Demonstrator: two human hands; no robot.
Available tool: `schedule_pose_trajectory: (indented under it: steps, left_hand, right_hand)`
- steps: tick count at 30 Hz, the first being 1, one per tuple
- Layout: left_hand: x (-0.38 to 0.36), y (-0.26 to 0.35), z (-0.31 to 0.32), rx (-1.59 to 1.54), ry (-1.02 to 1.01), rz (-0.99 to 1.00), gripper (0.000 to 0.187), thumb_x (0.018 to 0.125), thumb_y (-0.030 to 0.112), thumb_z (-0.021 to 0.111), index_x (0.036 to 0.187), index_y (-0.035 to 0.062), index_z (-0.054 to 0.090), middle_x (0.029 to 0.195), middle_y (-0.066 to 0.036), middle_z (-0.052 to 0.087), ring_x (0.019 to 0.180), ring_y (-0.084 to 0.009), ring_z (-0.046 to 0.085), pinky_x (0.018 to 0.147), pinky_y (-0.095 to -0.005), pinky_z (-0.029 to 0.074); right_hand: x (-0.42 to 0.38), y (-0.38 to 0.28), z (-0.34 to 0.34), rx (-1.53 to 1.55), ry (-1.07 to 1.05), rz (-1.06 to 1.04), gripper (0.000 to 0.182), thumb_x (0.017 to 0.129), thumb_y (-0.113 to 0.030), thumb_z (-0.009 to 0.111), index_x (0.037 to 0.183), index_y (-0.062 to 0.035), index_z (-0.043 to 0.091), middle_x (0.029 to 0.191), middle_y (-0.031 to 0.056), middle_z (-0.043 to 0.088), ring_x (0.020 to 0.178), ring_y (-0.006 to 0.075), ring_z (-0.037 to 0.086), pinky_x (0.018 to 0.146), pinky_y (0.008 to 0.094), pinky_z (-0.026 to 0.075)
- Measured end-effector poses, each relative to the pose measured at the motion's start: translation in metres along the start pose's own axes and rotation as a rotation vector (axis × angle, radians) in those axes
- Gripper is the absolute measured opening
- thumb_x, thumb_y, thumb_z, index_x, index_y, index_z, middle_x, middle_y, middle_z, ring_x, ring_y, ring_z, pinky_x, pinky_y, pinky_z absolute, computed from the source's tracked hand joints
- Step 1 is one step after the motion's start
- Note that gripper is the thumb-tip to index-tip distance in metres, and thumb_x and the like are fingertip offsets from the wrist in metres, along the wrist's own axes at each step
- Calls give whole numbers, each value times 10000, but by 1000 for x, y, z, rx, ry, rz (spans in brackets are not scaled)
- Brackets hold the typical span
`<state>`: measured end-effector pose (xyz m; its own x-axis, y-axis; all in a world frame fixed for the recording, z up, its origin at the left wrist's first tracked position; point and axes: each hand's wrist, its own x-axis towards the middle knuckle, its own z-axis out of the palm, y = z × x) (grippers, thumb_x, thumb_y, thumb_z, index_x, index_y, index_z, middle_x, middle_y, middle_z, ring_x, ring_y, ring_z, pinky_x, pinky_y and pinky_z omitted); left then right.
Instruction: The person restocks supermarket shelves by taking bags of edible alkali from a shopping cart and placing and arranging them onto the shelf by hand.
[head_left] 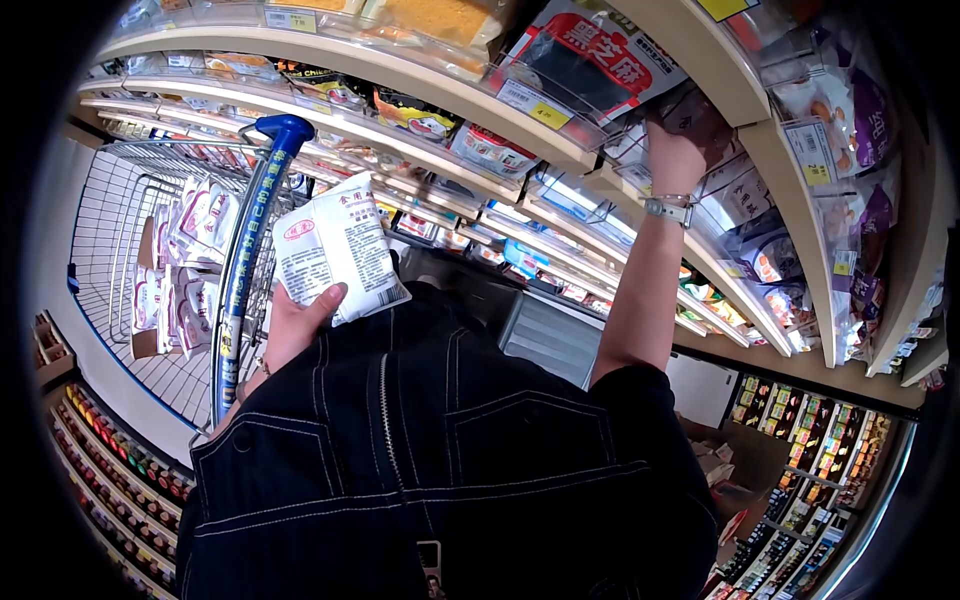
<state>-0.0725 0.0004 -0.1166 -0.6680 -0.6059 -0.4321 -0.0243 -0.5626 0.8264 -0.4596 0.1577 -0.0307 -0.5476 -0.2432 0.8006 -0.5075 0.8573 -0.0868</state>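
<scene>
My left hand [298,322] is closed around a white packet [338,250] with red and black printing and a barcode at its lower corner. The thumb lies across the front of this packet, beside the cart handle [255,230]. On the other side, my right hand [690,138] reaches up into a shelf compartment. A bracelet and a watch [667,210] are on that wrist. Shade and packaging hide the right fingers, so I cannot see whether they grip anything. A black-and-red bag [595,60] with large white characters sits above and left of the right hand.
A wire shopping cart [110,225] stands at left, with several white packets [200,225] and an open carton inside. Curved shelves [440,72] of bagged goods with price tags [535,102] arch overhead and to the right. More stocked shelves [120,490] show at lower left.
</scene>
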Motion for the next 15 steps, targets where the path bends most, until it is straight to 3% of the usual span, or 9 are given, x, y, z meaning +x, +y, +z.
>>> schedule_pose_trajectory:
  steps: [2,5,8,12,13,15]
  left_hand:
    - [1,1,3,-6,-7,-6,444,735,32,637,1113,-38,414,1004,-108,561,882,-157,554,765,-267,448]
    - [4,2,10,7,-32,58,448,732,38,643,1109,-40,414,1002,-109,562,885,-156,553,772,-265,447]
    - [7,2,15,68,-44,54,456,728,43,649,1109,-40,410,1003,-113,560,892,-156,551,778,-263,446]
    - [10,-1,24,78,-49,50,473,725,46,653,1116,-40,400,1004,-118,556,898,-159,549,776,-265,449]
    - [12,-2,25,84,-55,46,474,725,43,652,1116,-40,398,1005,-119,556,899,-161,548,776,-267,450]
    - [14,-5,28,86,-50,46,472,726,37,650,1116,-40,395,1004,-119,554,898,-163,549,776,-270,453]
  right_hand:
    - [-4,3,-5,60,101,-126,610,632,-282,663,1124,-4,433,1066,239,491,1022,400,430,857,437,350]
    - [-3,3,-24,339,-73,-19,314,713,-195,565,965,-8,557,864,197,583,821,363,546,719,395,427]
    - [-6,6,-40,437,-393,24,180,745,-134,486,806,-24,615,664,159,582,612,340,564,590,375,443]
    - [-2,40,-40,384,-814,-5,298,803,-277,484,742,-13,608,586,192,530,605,362,538,553,381,419]
    - [1,41,-42,396,-854,-24,431,817,-393,459,709,-1,601,569,205,509,602,368,525,546,383,406]
    - [9,41,-42,339,-953,-121,467,815,-425,449,696,2,600,573,206,509,597,366,519,551,384,403]
